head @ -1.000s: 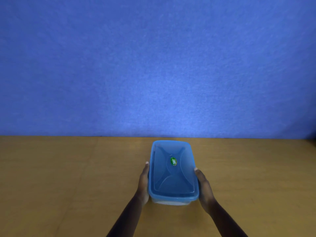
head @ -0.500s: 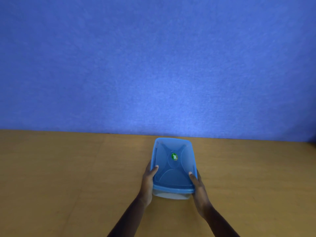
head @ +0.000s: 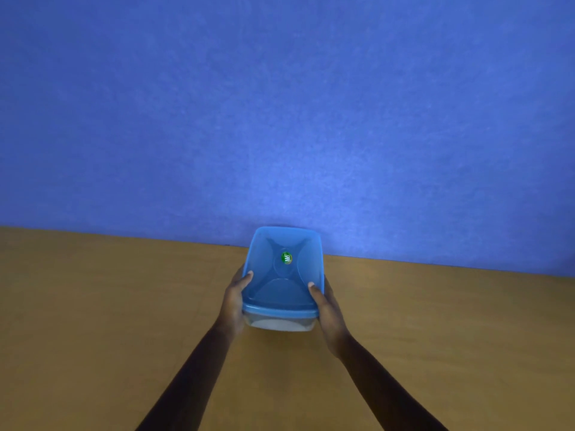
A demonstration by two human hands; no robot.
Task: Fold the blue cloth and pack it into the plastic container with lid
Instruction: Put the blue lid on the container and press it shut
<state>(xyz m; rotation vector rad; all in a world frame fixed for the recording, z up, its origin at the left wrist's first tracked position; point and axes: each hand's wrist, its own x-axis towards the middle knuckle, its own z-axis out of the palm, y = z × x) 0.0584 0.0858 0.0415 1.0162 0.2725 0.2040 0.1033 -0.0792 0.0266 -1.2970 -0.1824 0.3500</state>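
The plastic container (head: pixel 280 320) has tilted up since earlier, left hand (head: pixel 233 301) and right hand (head: pixel 326 309) clamped on its sides, lid (head: pixel 284 272) on

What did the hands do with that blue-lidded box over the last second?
Both hands closed in: the left hand and right hand went from lying flat along the sides of the plastic container to gripping it, thumbs now hooked over the blue lid. The box seems tipped up at its far end. The lid stayed on, and the wooden table is otherwise unchanged.
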